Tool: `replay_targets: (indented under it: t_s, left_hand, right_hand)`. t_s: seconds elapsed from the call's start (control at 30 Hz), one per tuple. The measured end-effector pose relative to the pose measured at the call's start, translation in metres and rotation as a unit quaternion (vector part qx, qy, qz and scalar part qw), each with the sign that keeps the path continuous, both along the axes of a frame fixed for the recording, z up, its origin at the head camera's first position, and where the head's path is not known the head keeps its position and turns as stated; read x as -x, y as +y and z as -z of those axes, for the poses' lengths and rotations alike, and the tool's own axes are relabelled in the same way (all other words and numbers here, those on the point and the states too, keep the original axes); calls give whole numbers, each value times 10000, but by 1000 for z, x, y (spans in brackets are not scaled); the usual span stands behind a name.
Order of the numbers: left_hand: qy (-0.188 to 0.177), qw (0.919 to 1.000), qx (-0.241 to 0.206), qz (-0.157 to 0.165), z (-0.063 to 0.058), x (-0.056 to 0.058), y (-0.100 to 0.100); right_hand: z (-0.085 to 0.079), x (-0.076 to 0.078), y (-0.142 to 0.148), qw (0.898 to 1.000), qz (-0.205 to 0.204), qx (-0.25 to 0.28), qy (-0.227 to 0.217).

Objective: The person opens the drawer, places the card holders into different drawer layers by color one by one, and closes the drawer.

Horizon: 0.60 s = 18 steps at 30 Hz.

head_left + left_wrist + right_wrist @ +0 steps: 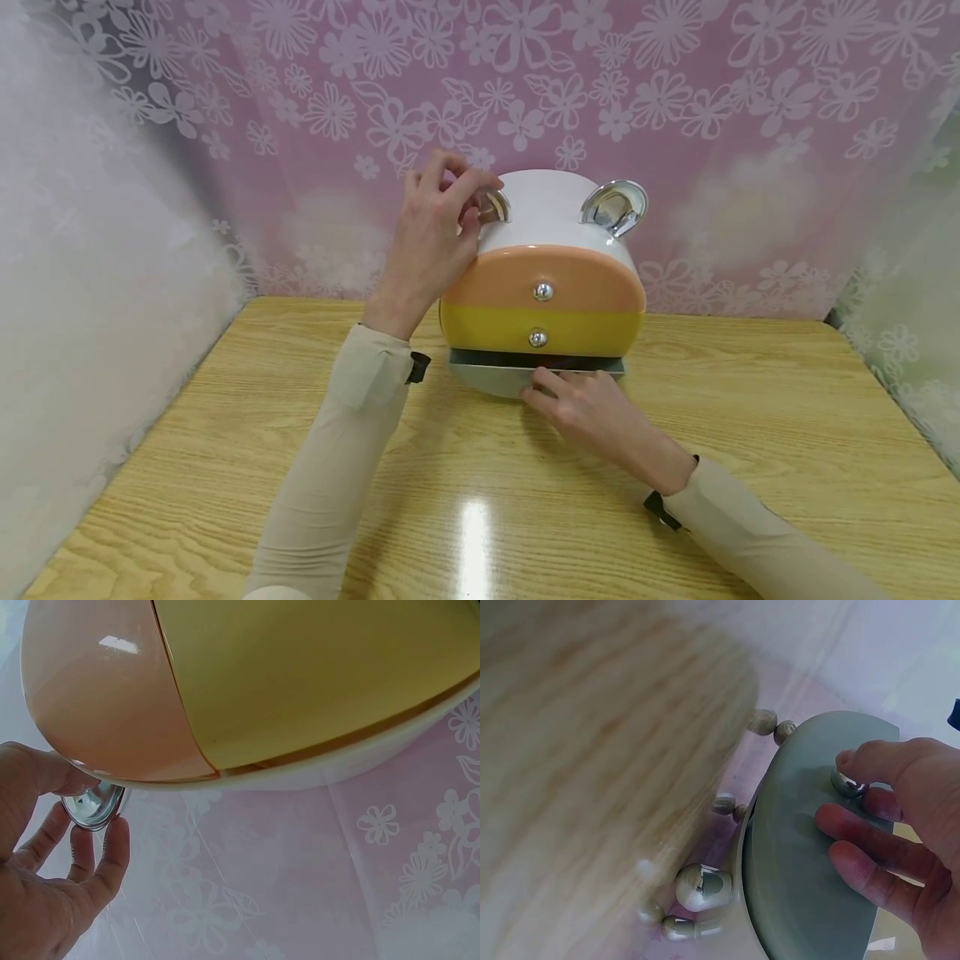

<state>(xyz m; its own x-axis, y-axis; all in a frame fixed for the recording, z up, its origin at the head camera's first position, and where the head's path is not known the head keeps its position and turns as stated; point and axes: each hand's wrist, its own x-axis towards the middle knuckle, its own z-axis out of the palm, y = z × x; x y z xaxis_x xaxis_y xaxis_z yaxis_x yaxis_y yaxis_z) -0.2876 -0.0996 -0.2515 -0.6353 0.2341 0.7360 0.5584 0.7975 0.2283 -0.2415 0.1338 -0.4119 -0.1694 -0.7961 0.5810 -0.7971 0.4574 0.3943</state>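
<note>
A small rounded chest of drawers with a white body (551, 200) and two chrome ears stands on the table. Its orange drawer (495, 279) and yellow drawer (487, 329) each carry a round chrome knob, and both are closed. Below them, the grey bottom drawer (487, 380) sticks out a little, with a dark gap along its top. My left hand (431, 229) holds the left chrome ear (94, 808) between thumb and fingers. With thumb and forefinger, my right hand (596, 417) pinches the chrome knob (847, 784) of the grey drawer, the other fingers close to its front.
The right chrome ear (617, 208) rises from the top of the chest. Round chrome feet (703, 887) show under it in the right wrist view. A flowered pink curtain (525, 92) hangs close behind, and the wood-grain table (300, 400) extends in front and to both sides.
</note>
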Motion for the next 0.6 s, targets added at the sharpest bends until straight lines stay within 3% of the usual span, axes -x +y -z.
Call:
replay_targets:
  t_s: [0.6]
  left_hand:
    - [-15, 10000, 27, -13, 0, 0, 0]
  right_hand:
    - [1, 6, -3, 9999, 122, 94, -70]
